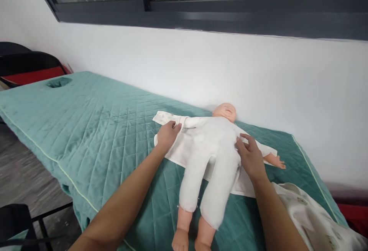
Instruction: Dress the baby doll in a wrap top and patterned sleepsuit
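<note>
A baby doll (pixel 214 140) with a white cloth body lies on its back, its head (pixel 224 111) near the wall and its bare feet towards me. Beneath it is spread an open white baby shirt (pixel 184 153). The doll's hand (pixel 275 160) sticks out of the sleeve on the right. My left hand (pixel 168 136) is closed on the other sleeve (pixel 163 117), at the end of the doll's arm; the doll's hand there is hidden. My right hand (pixel 251 155) rests beside the doll's torso, fingers bent at the shirt's edge; their grip is partly hidden.
A green quilted cover (pixel 100 128) lies over the bed, with a face hole (pixel 59 82) at the far left. A patterned cloth (pixel 310 212) lies by my right forearm. The white wall and a barred window are behind; chairs (pixel 31 65) stand at the left.
</note>
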A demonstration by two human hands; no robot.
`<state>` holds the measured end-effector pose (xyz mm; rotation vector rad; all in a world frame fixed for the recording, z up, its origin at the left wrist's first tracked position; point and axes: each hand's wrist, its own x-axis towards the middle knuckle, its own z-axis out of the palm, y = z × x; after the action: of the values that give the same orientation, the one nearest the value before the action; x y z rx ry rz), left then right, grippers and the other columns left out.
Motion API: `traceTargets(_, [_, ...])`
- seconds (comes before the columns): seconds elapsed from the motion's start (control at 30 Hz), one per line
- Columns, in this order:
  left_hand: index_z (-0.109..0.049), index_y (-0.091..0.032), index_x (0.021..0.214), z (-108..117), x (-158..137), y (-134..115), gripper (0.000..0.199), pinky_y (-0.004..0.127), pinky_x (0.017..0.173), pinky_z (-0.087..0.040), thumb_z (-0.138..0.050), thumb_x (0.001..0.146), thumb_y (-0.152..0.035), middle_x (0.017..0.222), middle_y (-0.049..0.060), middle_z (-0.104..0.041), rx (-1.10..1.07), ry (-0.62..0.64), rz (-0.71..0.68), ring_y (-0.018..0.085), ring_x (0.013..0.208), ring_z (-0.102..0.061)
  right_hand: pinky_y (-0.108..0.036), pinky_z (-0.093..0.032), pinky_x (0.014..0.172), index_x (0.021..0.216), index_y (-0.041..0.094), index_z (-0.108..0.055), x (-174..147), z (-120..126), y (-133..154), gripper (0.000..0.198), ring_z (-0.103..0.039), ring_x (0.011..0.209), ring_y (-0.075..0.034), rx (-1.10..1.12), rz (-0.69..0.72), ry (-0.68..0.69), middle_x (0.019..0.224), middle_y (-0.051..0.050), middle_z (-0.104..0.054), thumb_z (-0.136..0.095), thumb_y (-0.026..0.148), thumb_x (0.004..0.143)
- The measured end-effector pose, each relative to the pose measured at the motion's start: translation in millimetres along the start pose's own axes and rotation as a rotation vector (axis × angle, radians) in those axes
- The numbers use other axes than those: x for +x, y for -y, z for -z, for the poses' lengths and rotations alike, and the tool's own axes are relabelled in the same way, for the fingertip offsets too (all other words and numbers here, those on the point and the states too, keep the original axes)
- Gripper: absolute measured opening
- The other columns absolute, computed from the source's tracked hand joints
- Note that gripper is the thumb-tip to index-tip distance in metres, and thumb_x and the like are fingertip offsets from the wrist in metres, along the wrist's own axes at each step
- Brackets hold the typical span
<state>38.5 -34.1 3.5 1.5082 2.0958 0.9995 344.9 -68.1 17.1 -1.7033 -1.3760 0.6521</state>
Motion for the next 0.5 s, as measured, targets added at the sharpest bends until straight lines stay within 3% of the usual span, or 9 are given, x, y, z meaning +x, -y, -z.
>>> traceTargets(0.13, [-0.067,-0.019,0.103,-10.8,10.4,-10.1,0.027,0.029,0.081,-0.046,-0.058,0.087,-0.038,0.101,0.006,-0.074,-0.231,-0.008,-0.076,0.02,0.091,-0.066,-0.034,-0.045,0.07,0.129,0.024,-0.054,0.8,-6.8,1.2,0.06,-0.059,0.072,-0.02,0.084,-0.029,0.042,0.089,-0.003,-0.07,-0.058,0.063,0.083])
traceTargets(0.3, [-0.063,-0.019,0.086,-15.1,19.9,-27.6,0.015,0.029,0.077,-0.046,-0.057,0.087,-0.032,0.082,0.002,-0.069,-0.285,0.016,-0.119,0.017,0.077,-0.062,-0.032,-0.049,0.073,0.133,0.026,-0.053,-1.3,-15.2,8.8,0.067,-0.061,0.081,-0.02,0.215,-0.055,0.1,0.098,-0.004,-0.07,-0.061,0.066,0.08])
traceTargets(0.5, [-0.062,-0.021,0.091,-12.4,12.3,-51.9,0.01,0.029,0.082,-0.048,-0.054,0.091,-0.026,0.099,0.004,-0.067,-0.199,0.096,-0.4,0.017,0.085,-0.062,-0.034,-0.054,0.073,0.138,0.028,-0.05,-0.5,-21.6,5.4,0.069,-0.064,0.093,-0.024,0.311,-0.081,0.157,0.114,-0.005,-0.069,-0.063,0.065,0.082])
